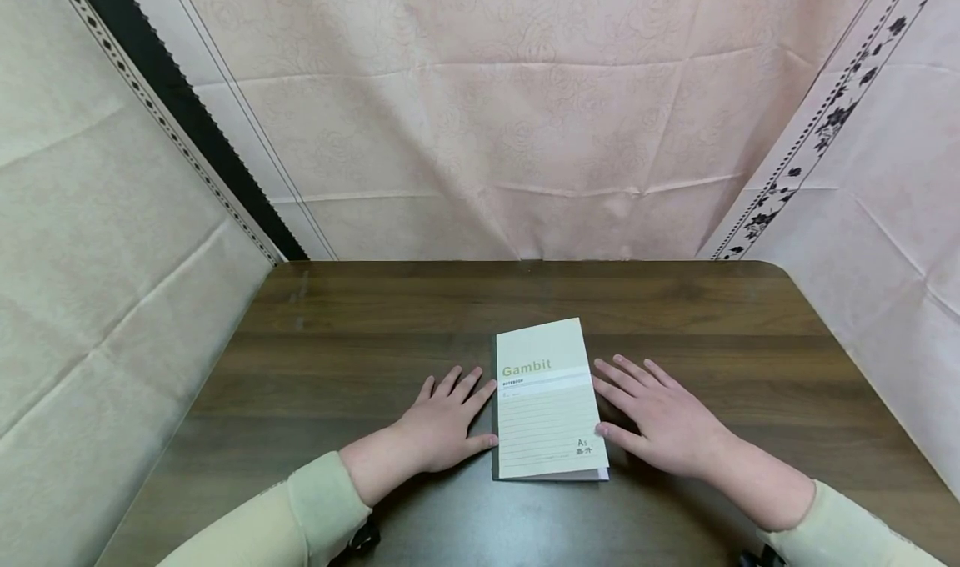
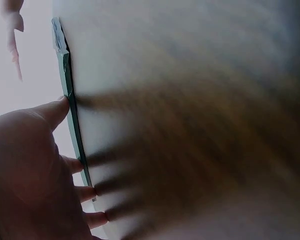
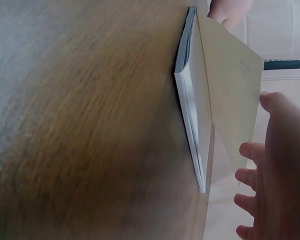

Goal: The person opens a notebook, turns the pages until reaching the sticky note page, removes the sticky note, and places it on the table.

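Note:
A pale cream notebook [image 1: 543,421] with "Gambit" printed on its front lies on the wooden table. Its dark spine [image 2: 70,95] faces my left hand [image 1: 442,429], whose thumb and fingertips are right at that edge, fingers spread. On the other side, my right hand [image 1: 671,434] has its fingers extended, and the thumb is at the cover's free edge. The front cover [image 3: 232,75] stands raised at an angle above the pages [image 3: 190,110] in the right wrist view. Between cover and pages a gap shows, widest toward the right side.
The brown wood-grain table [image 1: 337,342] extends around the notebook, with rounded far corners. Pale patterned cloth [image 1: 525,133] hangs behind it, and more cloth lines the left and right sides. Light sleeves [image 1: 330,500] cover the forearms, with dark wrist gear partly visible below them.

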Demonstrator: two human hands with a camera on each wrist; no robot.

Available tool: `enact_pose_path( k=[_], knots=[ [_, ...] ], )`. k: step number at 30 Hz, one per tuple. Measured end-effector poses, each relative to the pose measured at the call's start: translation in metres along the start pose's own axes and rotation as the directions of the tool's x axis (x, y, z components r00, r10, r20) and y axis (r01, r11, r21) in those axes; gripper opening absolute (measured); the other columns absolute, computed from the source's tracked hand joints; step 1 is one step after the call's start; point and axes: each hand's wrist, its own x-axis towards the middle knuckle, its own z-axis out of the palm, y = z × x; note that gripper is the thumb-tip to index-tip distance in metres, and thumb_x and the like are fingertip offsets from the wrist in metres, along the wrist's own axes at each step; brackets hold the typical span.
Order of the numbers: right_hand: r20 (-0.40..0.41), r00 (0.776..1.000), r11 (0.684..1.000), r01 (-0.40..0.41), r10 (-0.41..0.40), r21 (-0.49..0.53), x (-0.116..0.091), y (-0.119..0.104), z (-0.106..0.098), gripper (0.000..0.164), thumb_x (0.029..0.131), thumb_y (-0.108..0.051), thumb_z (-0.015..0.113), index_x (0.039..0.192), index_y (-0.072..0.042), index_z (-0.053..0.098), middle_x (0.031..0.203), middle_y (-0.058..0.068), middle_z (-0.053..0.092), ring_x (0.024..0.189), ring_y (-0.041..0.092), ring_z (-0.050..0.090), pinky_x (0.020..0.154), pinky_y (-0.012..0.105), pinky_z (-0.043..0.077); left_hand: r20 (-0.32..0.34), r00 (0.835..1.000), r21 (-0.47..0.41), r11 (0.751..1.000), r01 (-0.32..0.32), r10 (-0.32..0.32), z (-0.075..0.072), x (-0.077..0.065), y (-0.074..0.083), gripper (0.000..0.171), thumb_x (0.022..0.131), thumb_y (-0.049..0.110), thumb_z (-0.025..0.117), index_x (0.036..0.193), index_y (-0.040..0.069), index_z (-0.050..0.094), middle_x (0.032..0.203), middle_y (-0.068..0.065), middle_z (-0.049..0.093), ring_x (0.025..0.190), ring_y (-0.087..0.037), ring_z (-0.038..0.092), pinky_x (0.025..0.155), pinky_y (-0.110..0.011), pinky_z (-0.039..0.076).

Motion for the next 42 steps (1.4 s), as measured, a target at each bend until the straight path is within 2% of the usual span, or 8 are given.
enact_pose_path(
  k=[12, 20, 28, 32, 36, 42],
  knots=[
    [-0.040, 0.998, 0.998, 0.051, -0.049, 0.031, 0.011, -0.005, -0.009, 0.066, 0.099, -0.058, 0.046, 0.149, -0.014, 0.046, 0.159, 0.004, 0.034, 0.147, 0.028, 0.027, 0.116, 0.053, 0.021, 0.001, 1.000, -0.003, 1.000, 0.000, 0.000, 0.001, -0.001, 0.000, 0.080, 0.094, 0.070, 0.039, 0.160, 0.028, 0.019, 0.166, -0.003, 0.014, 0.151, -0.032, 0.012, 0.115, -0.060, 0.017],
    [-0.106, 0.987, 0.991, 0.125, -0.118, 0.054, 0.025, -0.013, -0.013, 0.067, 0.099, -0.054, 0.050, 0.150, -0.011, 0.044, 0.160, 0.004, 0.031, 0.148, 0.029, 0.026, 0.115, 0.052, 0.022, 0.005, 1.000, -0.001, 1.000, -0.004, 0.004, 0.000, -0.002, -0.001, 0.081, 0.095, 0.070, 0.039, 0.160, 0.027, 0.018, 0.166, -0.003, 0.014, 0.151, -0.032, 0.012, 0.115, -0.060, 0.017],
    [-0.124, 0.983, 0.988, 0.145, -0.137, 0.058, 0.033, -0.018, -0.016, 0.069, 0.098, -0.055, 0.049, 0.151, -0.011, 0.042, 0.160, 0.006, 0.031, 0.148, 0.030, 0.026, 0.116, 0.052, 0.022, 0.004, 1.000, -0.011, 1.000, -0.006, 0.006, 0.002, 0.000, -0.003, 0.081, 0.094, 0.071, 0.037, 0.160, 0.027, 0.017, 0.166, -0.002, 0.013, 0.151, -0.031, 0.011, 0.116, -0.059, 0.016],
    [-0.129, 0.982, 0.985, 0.152, -0.141, 0.080, 0.034, -0.020, -0.017, 0.069, 0.098, -0.053, 0.051, 0.152, -0.012, 0.040, 0.160, 0.006, 0.032, 0.148, 0.030, 0.026, 0.116, 0.051, 0.022, -0.016, 1.000, -0.014, 1.000, -0.014, 0.014, -0.002, 0.000, -0.005, 0.079, 0.095, 0.071, 0.037, 0.158, 0.025, 0.026, 0.164, -0.004, 0.021, 0.150, -0.031, 0.018, 0.115, -0.058, 0.020],
    [-0.138, 0.979, 0.983, 0.161, -0.148, 0.089, 0.036, -0.023, -0.019, 0.068, 0.098, -0.050, 0.054, 0.153, -0.013, 0.039, 0.160, 0.005, 0.032, 0.148, 0.028, 0.026, 0.116, 0.050, 0.021, -0.061, 0.998, -0.031, 0.999, -0.012, 0.010, -0.013, -0.002, -0.005, 0.072, 0.097, 0.068, 0.039, 0.152, 0.021, 0.041, 0.156, -0.007, 0.038, 0.143, -0.031, 0.034, 0.112, -0.054, 0.029],
    [-0.136, 0.978, 0.980, 0.171, -0.156, 0.103, 0.042, -0.029, -0.020, 0.067, 0.098, -0.047, 0.055, 0.154, -0.014, 0.037, 0.161, 0.003, 0.030, 0.149, 0.027, 0.024, 0.117, 0.048, 0.019, -0.133, 0.990, -0.112, 0.993, 0.032, -0.047, -0.035, -0.003, -0.002, 0.060, 0.099, 0.059, 0.044, 0.139, 0.016, 0.057, 0.137, -0.006, 0.060, 0.123, -0.026, 0.058, 0.097, -0.048, 0.048]
  ],
)
